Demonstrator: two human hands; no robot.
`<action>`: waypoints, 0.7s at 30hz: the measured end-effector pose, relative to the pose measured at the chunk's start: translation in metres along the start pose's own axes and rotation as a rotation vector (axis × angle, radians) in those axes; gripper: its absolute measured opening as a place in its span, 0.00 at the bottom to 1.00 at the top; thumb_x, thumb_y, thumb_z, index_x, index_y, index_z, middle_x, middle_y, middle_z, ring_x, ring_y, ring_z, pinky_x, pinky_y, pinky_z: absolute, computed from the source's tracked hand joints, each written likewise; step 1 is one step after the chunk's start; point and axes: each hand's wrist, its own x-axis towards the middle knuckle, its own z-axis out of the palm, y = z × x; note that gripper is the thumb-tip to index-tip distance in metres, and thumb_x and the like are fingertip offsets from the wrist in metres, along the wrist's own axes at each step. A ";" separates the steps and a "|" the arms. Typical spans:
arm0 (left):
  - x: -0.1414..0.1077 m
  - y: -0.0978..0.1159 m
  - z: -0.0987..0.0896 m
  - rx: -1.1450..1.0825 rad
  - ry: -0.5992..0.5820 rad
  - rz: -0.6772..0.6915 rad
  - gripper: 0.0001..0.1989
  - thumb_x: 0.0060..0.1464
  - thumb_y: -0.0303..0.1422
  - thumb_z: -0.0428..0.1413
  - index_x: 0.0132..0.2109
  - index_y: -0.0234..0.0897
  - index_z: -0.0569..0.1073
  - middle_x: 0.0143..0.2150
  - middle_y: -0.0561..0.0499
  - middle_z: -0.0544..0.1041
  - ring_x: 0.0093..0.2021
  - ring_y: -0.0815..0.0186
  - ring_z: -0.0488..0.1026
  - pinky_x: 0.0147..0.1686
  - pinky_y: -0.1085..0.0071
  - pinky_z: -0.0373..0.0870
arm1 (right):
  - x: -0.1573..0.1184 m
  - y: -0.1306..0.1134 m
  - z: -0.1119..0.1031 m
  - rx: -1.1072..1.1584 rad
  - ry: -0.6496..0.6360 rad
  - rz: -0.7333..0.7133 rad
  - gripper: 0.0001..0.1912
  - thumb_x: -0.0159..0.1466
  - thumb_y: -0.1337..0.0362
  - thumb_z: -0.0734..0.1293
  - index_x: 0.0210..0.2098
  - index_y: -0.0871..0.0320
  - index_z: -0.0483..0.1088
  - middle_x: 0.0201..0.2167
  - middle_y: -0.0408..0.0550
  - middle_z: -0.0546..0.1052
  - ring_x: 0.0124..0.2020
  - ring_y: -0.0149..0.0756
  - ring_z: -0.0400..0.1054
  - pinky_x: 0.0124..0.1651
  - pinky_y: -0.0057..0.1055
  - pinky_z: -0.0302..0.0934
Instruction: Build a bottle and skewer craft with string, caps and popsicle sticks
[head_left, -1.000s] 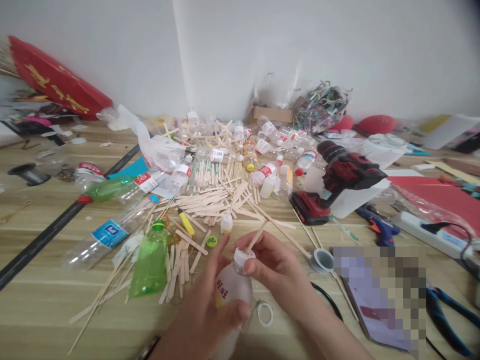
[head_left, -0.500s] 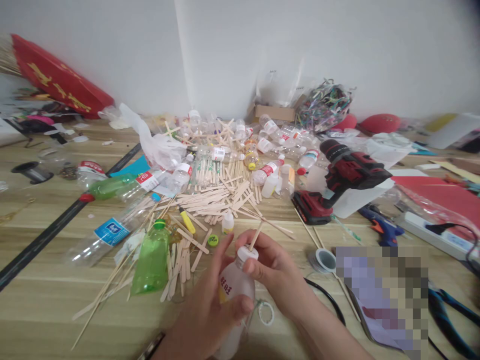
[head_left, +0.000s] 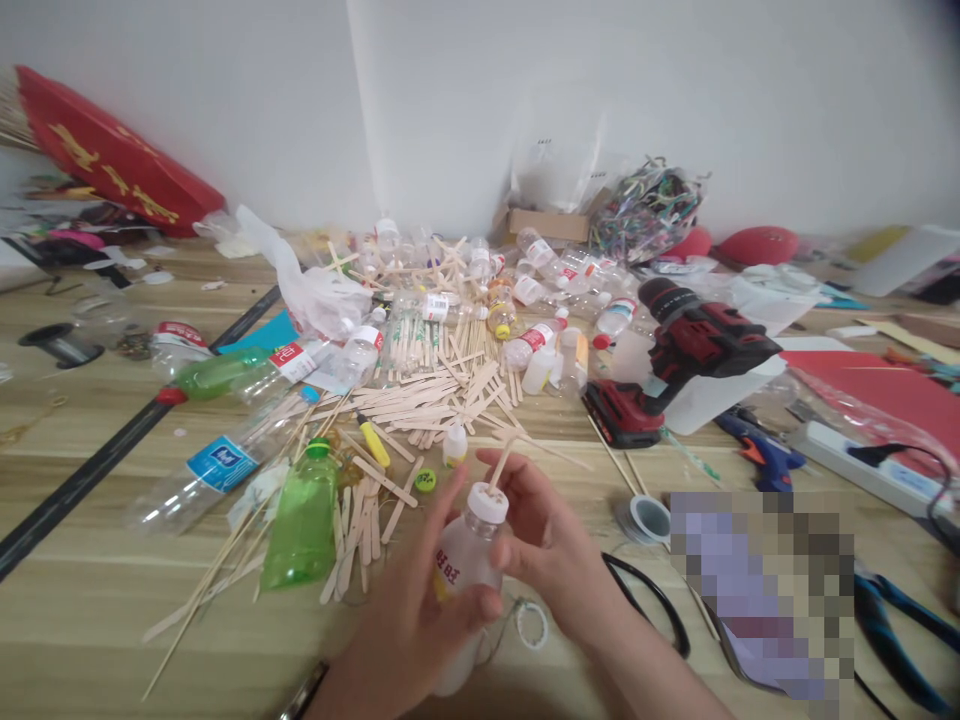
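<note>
Wood table [head_left: 97,620] | bottle [head_left: 474,548] in left hand [head_left: 420,610] | long axis slanted, cap [head_left: 488,503] uppermost

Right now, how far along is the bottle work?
Done, it seems: the white cap sits on the bottle, a thin stick poking out. In hand: the left hand holds the bottle, the right hand near its neck. Left: unclear; loose sticks lie beyond.

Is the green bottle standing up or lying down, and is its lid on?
Lying down, seemingly; the green bottle's green cap is on its neck.
</note>
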 end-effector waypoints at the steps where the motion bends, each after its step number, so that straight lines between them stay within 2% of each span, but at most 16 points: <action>1: 0.000 0.000 0.000 0.002 0.000 0.001 0.46 0.51 0.57 0.55 0.70 0.48 0.48 0.70 0.44 0.59 0.68 0.48 0.56 0.63 0.56 0.59 | -0.001 0.000 0.000 0.013 -0.030 -0.003 0.37 0.47 0.48 0.79 0.54 0.47 0.69 0.47 0.48 0.74 0.47 0.42 0.70 0.47 0.36 0.64; 3: 0.000 0.001 0.001 -0.006 0.019 -0.016 0.50 0.50 0.60 0.54 0.71 0.46 0.43 0.69 0.41 0.61 0.67 0.47 0.58 0.61 0.54 0.60 | -0.003 0.000 0.000 0.055 -0.058 0.008 0.31 0.55 0.49 0.75 0.56 0.46 0.68 0.52 0.49 0.74 0.53 0.42 0.67 0.53 0.38 0.62; 5: 0.000 0.000 0.003 -0.020 0.038 -0.048 0.55 0.47 0.62 0.55 0.72 0.43 0.38 0.65 0.38 0.65 0.64 0.46 0.63 0.59 0.53 0.63 | -0.004 0.002 0.002 0.087 -0.017 0.019 0.24 0.61 0.52 0.72 0.55 0.46 0.69 0.50 0.49 0.75 0.53 0.40 0.68 0.55 0.38 0.60; 6: 0.000 0.000 0.003 -0.026 0.038 -0.063 0.57 0.45 0.63 0.55 0.72 0.42 0.38 0.63 0.37 0.67 0.62 0.45 0.66 0.58 0.52 0.64 | -0.005 0.003 0.003 0.086 0.015 0.019 0.23 0.61 0.53 0.72 0.54 0.46 0.69 0.47 0.48 0.76 0.51 0.40 0.69 0.54 0.37 0.61; 9: 0.000 -0.002 0.004 -0.032 0.020 -0.076 0.56 0.46 0.62 0.56 0.72 0.43 0.39 0.63 0.38 0.68 0.59 0.45 0.69 0.55 0.53 0.68 | -0.006 0.006 0.004 0.060 0.038 -0.006 0.37 0.49 0.50 0.79 0.56 0.44 0.66 0.47 0.46 0.74 0.47 0.42 0.70 0.45 0.35 0.66; 11: 0.000 -0.002 0.002 -0.024 0.032 -0.050 0.51 0.49 0.60 0.55 0.71 0.44 0.43 0.67 0.39 0.63 0.64 0.45 0.64 0.58 0.54 0.65 | -0.008 0.008 0.004 0.035 -0.004 -0.025 0.44 0.44 0.44 0.79 0.57 0.44 0.65 0.52 0.48 0.71 0.51 0.45 0.68 0.48 0.37 0.65; 13: 0.002 -0.003 -0.002 -0.007 0.086 -0.026 0.47 0.52 0.60 0.52 0.71 0.44 0.47 0.71 0.41 0.56 0.69 0.47 0.55 0.64 0.54 0.58 | -0.011 0.009 0.002 -0.005 -0.028 -0.011 0.38 0.50 0.41 0.74 0.56 0.47 0.67 0.55 0.51 0.71 0.55 0.46 0.66 0.56 0.41 0.61; 15: 0.004 -0.004 -0.005 0.001 0.145 -0.019 0.43 0.55 0.59 0.49 0.70 0.44 0.51 0.73 0.44 0.51 0.71 0.50 0.48 0.67 0.53 0.49 | -0.012 0.011 -0.001 -0.051 -0.001 0.026 0.28 0.59 0.43 0.69 0.53 0.50 0.71 0.52 0.52 0.74 0.56 0.45 0.66 0.59 0.43 0.57; 18: 0.008 -0.004 -0.007 -0.040 0.162 -0.039 0.38 0.58 0.57 0.47 0.69 0.44 0.55 0.73 0.47 0.51 0.72 0.54 0.44 0.69 0.55 0.44 | -0.004 0.012 -0.005 -0.063 0.127 0.027 0.21 0.63 0.46 0.67 0.48 0.51 0.75 0.49 0.51 0.77 0.52 0.43 0.68 0.57 0.42 0.57; 21: 0.010 0.000 -0.003 -0.166 0.115 -0.128 0.35 0.59 0.56 0.48 0.67 0.45 0.59 0.71 0.49 0.57 0.71 0.54 0.49 0.68 0.57 0.50 | 0.016 0.008 -0.008 -0.004 0.215 0.030 0.21 0.59 0.45 0.71 0.43 0.53 0.78 0.43 0.48 0.79 0.44 0.39 0.69 0.51 0.37 0.59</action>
